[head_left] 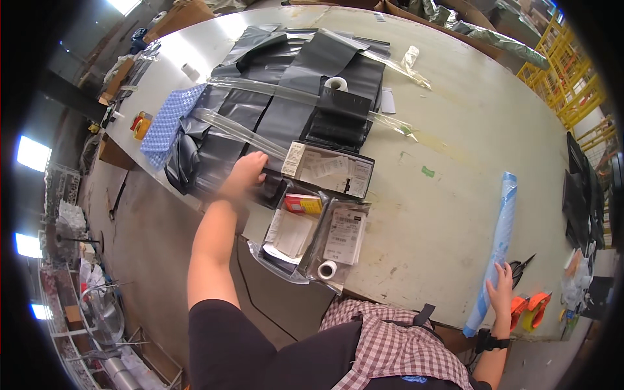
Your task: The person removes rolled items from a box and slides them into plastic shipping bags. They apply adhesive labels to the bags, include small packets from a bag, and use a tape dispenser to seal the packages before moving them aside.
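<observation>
My right hand point(500, 289) is closed round the lower part of a long, light-blue plastic-wrapped roll point(499, 244), which lies slantwise near the table's right side. Far to the left, my left hand point(247, 172) is over the near edge of a spread of black plastic bags point(224, 153). Its fingers are curled, and whatever may be in them is hidden. Close to that hand stand an open box with paper slips point(331, 170) and a dark tray point(312, 224) holding papers and a small red and yellow box point(303, 203). Labels point(344, 237) lie beside the tray.
Black-handled scissors point(521, 270) and orange and yellow tape rolls point(534, 311) lie right of my right hand. Clear tape strips cross the black bags. A blue checked cloth point(170, 123) hangs at the left table edge. Yellow metal racks point(565, 71) stand beyond the table.
</observation>
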Available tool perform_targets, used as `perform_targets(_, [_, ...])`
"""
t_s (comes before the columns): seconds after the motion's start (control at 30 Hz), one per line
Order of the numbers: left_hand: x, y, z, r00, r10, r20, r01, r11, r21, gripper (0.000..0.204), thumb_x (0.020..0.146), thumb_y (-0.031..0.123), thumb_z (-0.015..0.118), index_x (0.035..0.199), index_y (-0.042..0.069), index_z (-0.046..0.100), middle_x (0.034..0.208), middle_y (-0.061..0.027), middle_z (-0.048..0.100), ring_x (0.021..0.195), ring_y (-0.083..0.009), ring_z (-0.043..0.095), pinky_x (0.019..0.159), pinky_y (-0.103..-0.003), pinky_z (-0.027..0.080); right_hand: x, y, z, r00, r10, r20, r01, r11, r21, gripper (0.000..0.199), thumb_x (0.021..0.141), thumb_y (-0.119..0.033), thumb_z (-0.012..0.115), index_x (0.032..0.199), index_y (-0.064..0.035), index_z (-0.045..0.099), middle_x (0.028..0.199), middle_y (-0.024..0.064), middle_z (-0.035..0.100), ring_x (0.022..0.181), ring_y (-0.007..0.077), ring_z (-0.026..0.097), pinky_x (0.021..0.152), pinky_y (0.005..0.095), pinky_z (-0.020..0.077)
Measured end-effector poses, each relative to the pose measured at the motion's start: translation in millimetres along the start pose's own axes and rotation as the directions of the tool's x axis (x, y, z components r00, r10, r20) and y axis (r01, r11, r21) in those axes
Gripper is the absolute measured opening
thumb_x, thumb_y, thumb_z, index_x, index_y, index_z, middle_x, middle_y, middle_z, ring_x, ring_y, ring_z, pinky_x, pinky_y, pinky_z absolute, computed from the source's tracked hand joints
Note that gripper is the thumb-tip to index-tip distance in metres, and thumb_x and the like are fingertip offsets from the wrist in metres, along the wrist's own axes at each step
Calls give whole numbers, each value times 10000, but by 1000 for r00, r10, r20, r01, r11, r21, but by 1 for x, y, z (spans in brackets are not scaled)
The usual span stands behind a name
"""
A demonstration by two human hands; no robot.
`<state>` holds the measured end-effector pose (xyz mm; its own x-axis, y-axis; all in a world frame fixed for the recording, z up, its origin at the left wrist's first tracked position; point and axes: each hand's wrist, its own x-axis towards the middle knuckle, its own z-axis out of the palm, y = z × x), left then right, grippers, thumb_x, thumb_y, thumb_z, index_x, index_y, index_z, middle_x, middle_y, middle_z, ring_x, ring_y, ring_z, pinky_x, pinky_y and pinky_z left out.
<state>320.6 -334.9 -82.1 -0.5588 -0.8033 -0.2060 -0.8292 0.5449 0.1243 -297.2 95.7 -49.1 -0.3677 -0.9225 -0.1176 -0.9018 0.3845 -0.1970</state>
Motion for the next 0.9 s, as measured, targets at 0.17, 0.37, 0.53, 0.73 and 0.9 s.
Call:
perform_targets(0.17, [12, -3, 13, 968, 89, -234, -23, 962, 271, 332, 593, 96, 699, 859, 78, 501, 866, -86, 534, 841, -278, 559, 783, -358, 459, 25, -54, -18, 986, -127, -107, 144, 976, 165, 373, 741, -23, 605, 1108, -32, 539, 1256, 183, 442, 1140, 344, 459, 963, 388, 376])
perform_targets(0.37, [-64, 5, -10, 788, -56, -613, 112, 992, 53, 315, 576, 63, 675, 848, 64, 517, 821, -94, 559, 821, -306, 555, 818, -396, 436, 57, -179, -62, 867, -478, -139, 494, 796, 349, 287, 740, 35, 575, 1023, -18, 585, 1080, 150, 568, 1018, 290, 556, 866, 343, 445])
perform_targets(0.53, [-219, 88, -63, 864, -236, -446, 135, 960, -246, 363, 559, 23, 634, 913, 55, 561, 866, -125, 586, 815, -330, 553, 734, -383, 448, 57, -257, -35, 456, -761, 461, -270, 375, 887, 331, 917, -208, 483, 1172, -4, 539, 1153, 133, 556, 1062, 192, 543, 916, 323, 440])
perform_targets(0.73, [-333, 262, -145, 858, -118, -501, -227, 786, -575, 234, 587, 140, 680, 777, 79, 557, 784, -71, 603, 764, -269, 596, 736, -368, 492, 79, -382, 29, -157, -980, 127, -978, 172, 117, 784, 886, -604, 319, 1318, 50, 350, 1315, 217, 427, 1209, 334, 428, 1028, 422, 340])
perform_targets(0.9, [-319, 305, -141, 977, 145, -159, -215, 605, -767, 268, 533, -10, 635, 787, 64, 592, 746, -71, 597, 750, -275, 594, 772, -396, 497, 112, -451, 21, 269, -915, 300, -935, -174, 308, 394, 880, -230, 552, 1178, -20, 402, 1130, 175, 575, 906, 273, 610, 813, 368, 491])
